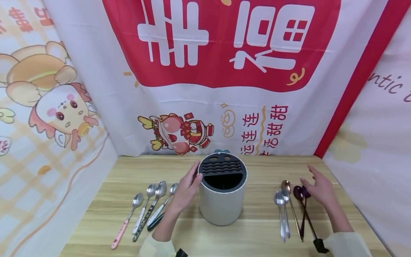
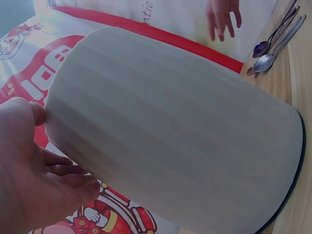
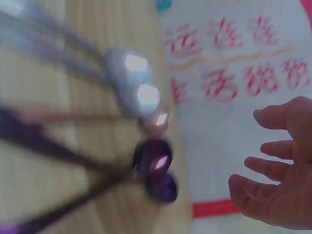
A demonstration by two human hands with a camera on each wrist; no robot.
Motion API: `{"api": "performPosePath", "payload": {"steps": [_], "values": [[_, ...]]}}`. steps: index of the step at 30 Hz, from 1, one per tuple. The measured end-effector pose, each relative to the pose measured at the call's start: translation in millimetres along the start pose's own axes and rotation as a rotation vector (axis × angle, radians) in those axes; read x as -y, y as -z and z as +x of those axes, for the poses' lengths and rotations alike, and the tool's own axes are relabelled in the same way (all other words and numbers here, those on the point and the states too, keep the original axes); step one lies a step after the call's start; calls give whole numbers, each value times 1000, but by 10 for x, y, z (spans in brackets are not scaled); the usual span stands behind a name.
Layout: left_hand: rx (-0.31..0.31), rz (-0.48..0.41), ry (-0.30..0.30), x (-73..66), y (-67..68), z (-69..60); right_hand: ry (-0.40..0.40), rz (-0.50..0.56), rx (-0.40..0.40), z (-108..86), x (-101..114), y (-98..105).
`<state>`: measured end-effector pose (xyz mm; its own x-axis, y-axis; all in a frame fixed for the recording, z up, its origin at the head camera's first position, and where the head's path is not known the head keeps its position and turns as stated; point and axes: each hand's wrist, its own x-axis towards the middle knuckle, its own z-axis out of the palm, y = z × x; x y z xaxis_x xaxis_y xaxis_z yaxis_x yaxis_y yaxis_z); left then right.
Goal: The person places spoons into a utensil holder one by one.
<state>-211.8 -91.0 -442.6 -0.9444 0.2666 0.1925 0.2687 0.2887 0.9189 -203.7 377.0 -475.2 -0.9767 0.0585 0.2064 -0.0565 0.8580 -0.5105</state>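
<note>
A light grey cylindrical utensil holder [image 1: 221,207] with a black slotted lid [image 1: 222,167] stands upright in the middle of the table. My left hand [image 1: 187,189] touches its left side near the rim, fingers toward the back and thumb at the edge; the left wrist view shows this hand [image 2: 53,170] against the pale wall [image 2: 175,126]. My right hand [image 1: 321,187] hovers above the right-hand spoons, holding nothing, its fingers loosely spread in the right wrist view. Those are two silver spoons [image 1: 279,200], a copper spoon [image 1: 286,185] and two dark purple spoons [image 1: 298,193].
Left of the holder lie several spoons with patterned or coloured handles, including a pink-handled spoon [image 1: 119,233] and a black-and-white-handled spoon [image 1: 147,217]. A printed cloth [image 1: 221,121] hangs behind the wooden table [image 1: 257,235], with more cloth at both sides.
</note>
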Motion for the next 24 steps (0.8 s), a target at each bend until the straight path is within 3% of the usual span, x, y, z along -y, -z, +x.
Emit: {"api": "performPosePath", "payload": {"steps": [7, 13, 16, 24], "values": [[-8, 9, 24, -13, -17, -29, -76, -31, 200, 90, -510, 14], [-22, 11, 21, -7, -36, -13, -133, 1, 336, 144, -708, -27], [-25, 9, 18, -19, -41, -4, -164, 32, 349, 169, -776, -82], [-27, 2, 10, -24, -33, 15, -201, 51, 270, 210, -849, -177]]}}
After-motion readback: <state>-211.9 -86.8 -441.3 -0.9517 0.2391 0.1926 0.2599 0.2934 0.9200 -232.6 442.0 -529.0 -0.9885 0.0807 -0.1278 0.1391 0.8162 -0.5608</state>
